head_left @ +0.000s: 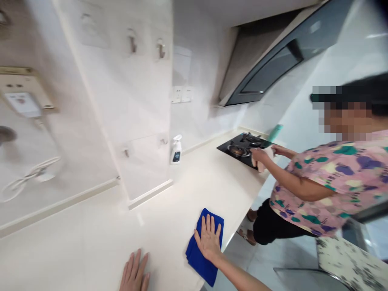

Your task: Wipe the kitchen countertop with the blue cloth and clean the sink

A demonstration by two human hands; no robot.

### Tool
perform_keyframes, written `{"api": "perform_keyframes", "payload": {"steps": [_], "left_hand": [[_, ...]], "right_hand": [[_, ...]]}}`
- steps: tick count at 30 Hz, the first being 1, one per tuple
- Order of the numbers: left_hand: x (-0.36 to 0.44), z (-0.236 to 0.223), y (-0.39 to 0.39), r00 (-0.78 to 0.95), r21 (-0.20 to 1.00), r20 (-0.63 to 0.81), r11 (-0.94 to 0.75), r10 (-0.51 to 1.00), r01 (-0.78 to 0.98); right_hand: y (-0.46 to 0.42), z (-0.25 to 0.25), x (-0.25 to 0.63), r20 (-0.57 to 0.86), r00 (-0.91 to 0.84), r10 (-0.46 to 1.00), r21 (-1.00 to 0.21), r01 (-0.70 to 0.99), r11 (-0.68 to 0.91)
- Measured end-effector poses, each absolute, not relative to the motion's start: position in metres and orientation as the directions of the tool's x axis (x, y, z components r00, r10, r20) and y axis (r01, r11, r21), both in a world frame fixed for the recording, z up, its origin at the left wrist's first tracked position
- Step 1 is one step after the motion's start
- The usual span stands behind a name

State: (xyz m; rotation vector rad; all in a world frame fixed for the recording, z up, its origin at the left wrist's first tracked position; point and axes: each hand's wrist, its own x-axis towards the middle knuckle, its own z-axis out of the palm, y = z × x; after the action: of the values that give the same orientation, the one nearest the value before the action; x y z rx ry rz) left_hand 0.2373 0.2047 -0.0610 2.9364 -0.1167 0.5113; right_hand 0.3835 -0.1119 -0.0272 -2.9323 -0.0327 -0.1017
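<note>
Our right hand [208, 240] lies on a folded blue cloth [201, 258], palm down and open wide, with the fingers spread apart. The cloth rests on the white counter [100, 242], near the right-hand edge and close to us. Our left hand [135, 273] is farther left at the near side, over the counter, open and empty, its fingers long and slightly parted; we cannot tell how firmly it touches the surface. Farther off, a white spray bottle [176, 150] stands upright on the counter, just right of the wall section that juts out with hooks [132, 40] on it. At the far right we see a black stove [242, 148] with two burners, below a dark range hood [266, 68]. Beside it stands a person [327, 182] in a pink patterned shirt, holding a pale cloth [261, 159] by the stove's edge. A green object [275, 132] is just beyond those hands, too blurred to name.
</note>
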Motion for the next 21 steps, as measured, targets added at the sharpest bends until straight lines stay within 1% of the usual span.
{"api": "perform_keyframes", "payload": {"steps": [3,5,9,12,14,16,19,21], "left_hand": [[0.206,-0.053,0.219,0.947,0.125,0.321,-0.991,-0.012,-0.055],[0.189,-0.052,0.229,0.933,0.115,0.358,-0.993,0.024,-0.018],[0.166,-0.063,0.248,0.908,0.146,0.406,-0.988,0.104,0.048],[0.158,-0.071,0.252,0.903,0.175,0.404,-0.981,0.146,0.08],[0.155,-0.073,0.247,0.905,0.188,0.402,-0.98,0.137,0.065],[0.154,-0.073,0.239,0.912,0.212,0.388,-0.976,0.136,0.055],[0.149,-0.071,0.233,0.922,0.269,0.34,-0.959,0.185,0.093],[0.14,-0.068,0.239,0.915,0.294,0.301,-0.939,0.269,0.179]], "right_hand": [[-0.069,-0.022,0.378,0.057,0.99,0.126,-0.207,0.135,-0.969],[-0.039,-0.021,0.373,0.054,0.975,0.213,-0.218,0.22,-0.951],[0.02,-0.014,0.35,0.042,0.904,0.426,-0.293,0.418,-0.86],[0.057,0.001,0.319,-0.002,0.79,0.613,-0.38,0.566,-0.731],[0.073,0.016,0.297,-0.021,0.663,0.749,-0.456,0.66,-0.597],[0.08,0.031,0.28,-0.011,0.515,0.857,-0.525,0.726,-0.444],[0.078,0.044,0.273,0.017,0.383,0.924,-0.582,0.755,-0.302],[0.073,0.044,0.283,0.027,0.375,0.927,-0.587,0.757,-0.289]]}}
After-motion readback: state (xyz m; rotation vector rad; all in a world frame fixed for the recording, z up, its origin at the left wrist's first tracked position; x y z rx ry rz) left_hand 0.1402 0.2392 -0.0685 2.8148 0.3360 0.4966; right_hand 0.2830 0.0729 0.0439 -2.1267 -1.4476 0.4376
